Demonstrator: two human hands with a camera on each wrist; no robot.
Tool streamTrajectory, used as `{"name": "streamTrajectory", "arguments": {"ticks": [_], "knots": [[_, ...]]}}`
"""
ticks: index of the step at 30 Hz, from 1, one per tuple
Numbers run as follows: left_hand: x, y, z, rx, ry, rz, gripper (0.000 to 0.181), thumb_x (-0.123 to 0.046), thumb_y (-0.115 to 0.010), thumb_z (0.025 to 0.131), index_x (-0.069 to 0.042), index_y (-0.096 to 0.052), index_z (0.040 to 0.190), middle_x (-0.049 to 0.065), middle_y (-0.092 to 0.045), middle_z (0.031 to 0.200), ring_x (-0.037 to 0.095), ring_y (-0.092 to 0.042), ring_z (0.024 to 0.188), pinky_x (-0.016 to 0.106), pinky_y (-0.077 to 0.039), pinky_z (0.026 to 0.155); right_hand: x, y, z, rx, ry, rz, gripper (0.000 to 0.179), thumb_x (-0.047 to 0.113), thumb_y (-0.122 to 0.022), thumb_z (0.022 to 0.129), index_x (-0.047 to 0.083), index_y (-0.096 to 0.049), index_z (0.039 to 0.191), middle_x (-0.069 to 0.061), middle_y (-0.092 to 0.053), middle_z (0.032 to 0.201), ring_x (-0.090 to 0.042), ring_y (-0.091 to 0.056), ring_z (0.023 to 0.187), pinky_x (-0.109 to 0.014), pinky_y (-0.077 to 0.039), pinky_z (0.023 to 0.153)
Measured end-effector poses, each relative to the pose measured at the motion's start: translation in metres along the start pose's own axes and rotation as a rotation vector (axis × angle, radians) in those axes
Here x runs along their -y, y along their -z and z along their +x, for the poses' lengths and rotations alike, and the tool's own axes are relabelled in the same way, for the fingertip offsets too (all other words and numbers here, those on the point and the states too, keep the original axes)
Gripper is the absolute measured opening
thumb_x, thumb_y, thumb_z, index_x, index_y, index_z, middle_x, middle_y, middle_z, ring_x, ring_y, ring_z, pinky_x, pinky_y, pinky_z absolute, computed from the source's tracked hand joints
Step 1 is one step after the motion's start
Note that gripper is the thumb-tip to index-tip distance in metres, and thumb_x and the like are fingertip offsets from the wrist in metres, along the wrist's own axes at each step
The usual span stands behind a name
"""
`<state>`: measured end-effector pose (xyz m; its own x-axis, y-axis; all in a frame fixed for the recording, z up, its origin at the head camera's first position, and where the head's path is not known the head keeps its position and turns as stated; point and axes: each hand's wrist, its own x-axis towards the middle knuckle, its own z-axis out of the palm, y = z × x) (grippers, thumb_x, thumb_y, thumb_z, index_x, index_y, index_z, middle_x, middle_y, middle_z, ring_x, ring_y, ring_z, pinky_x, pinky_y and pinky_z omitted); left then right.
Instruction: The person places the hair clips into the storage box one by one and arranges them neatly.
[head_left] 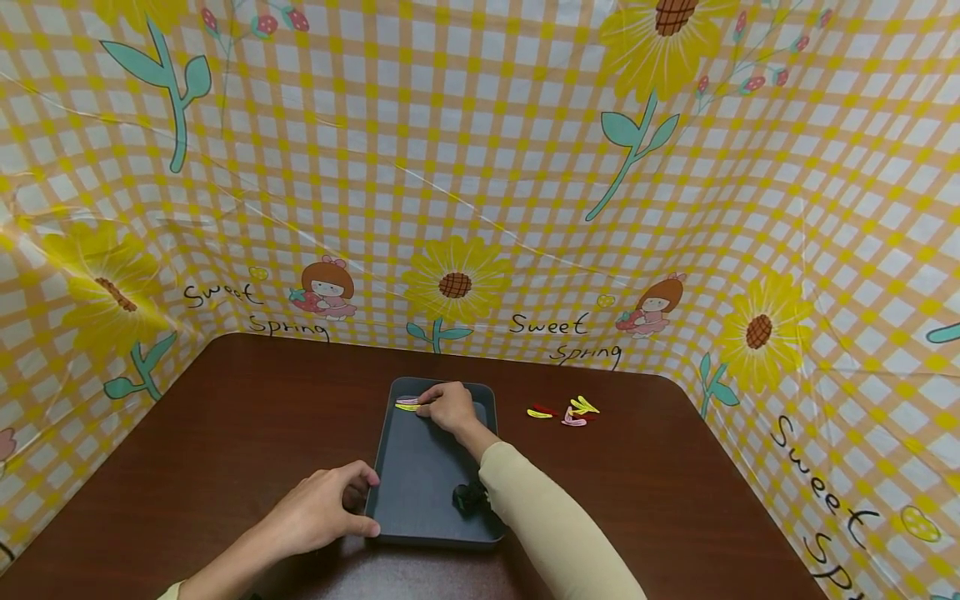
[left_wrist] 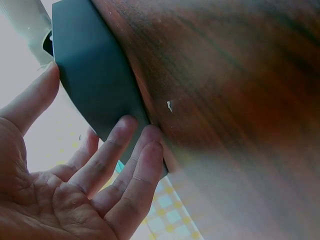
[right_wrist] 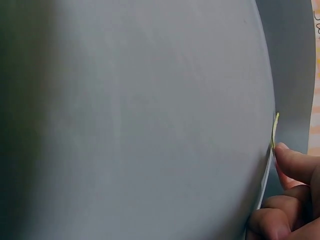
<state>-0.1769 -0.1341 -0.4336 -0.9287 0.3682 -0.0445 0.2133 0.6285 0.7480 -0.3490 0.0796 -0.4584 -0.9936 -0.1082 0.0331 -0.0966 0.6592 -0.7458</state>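
Note:
A dark grey rectangular tray (head_left: 420, 475) lies on the table, with a yellow hair clip (head_left: 406, 408) and a pinkish-purple hair clip (head_left: 408, 401) side by side near its far left corner. My right hand (head_left: 453, 407) reaches over the tray and pinches the yellow clip's right end. In the right wrist view, that clip (right_wrist: 274, 129) sticks out beyond the thumb tip. My left hand (head_left: 322, 506) touches the tray's near left side, thumb by the corner. Its loosely bent fingers rest against the outer wall (left_wrist: 95, 60) in the left wrist view.
Right of the tray, a loose group of yellow, red and pink hair clips (head_left: 574, 422) lies on the brown table (head_left: 637, 500). A checked, flower-printed cloth (head_left: 480, 183) rises behind the table and at both sides. The right wrist's black camera (head_left: 467, 498) hangs over the tray.

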Motion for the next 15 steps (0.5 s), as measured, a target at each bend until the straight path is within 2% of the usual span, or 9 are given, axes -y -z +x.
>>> {"name": "streamTrajectory", "arguments": {"ticks": [5,10,15], "knots": [[-0.001,-0.001,0.0,-0.016,-0.006,0.011,0.053,-0.033,-0.09,0.073,-0.014,-0.064,0.115,0.002,-0.071,0.103,0.019,-0.067,0.094,0.047,-0.053,0.078,0.001,0.007,-0.001,0.016,-0.012,0.04,0.011,0.011,-0.081,0.084,0.009,-0.08,0.095,-0.012,-0.072,0.111,-0.027,-0.063,0.098,-0.033,-0.05,0.073],[-0.001,-0.001,0.0,-0.015,-0.002,0.014,0.053,-0.034,-0.09,0.073,-0.015,-0.064,0.115,0.001,-0.071,0.103,0.019,-0.067,0.094,0.047,-0.053,0.078,0.005,0.014,-0.003,0.039,0.005,0.062,0.013,0.011,-0.079,0.085,0.006,-0.08,0.097,-0.012,-0.071,0.109,-0.022,-0.06,0.088,-0.029,-0.048,0.068],[-0.001,-0.001,0.001,-0.011,0.002,0.019,0.053,-0.034,-0.09,0.073,-0.015,-0.064,0.116,0.001,-0.071,0.103,0.019,-0.066,0.094,0.047,-0.052,0.078,0.009,0.022,-0.008,0.055,0.002,0.082,0.014,0.011,-0.077,0.087,0.005,-0.079,0.099,-0.012,-0.07,0.113,-0.023,-0.06,0.087,-0.032,-0.05,0.069]]}}
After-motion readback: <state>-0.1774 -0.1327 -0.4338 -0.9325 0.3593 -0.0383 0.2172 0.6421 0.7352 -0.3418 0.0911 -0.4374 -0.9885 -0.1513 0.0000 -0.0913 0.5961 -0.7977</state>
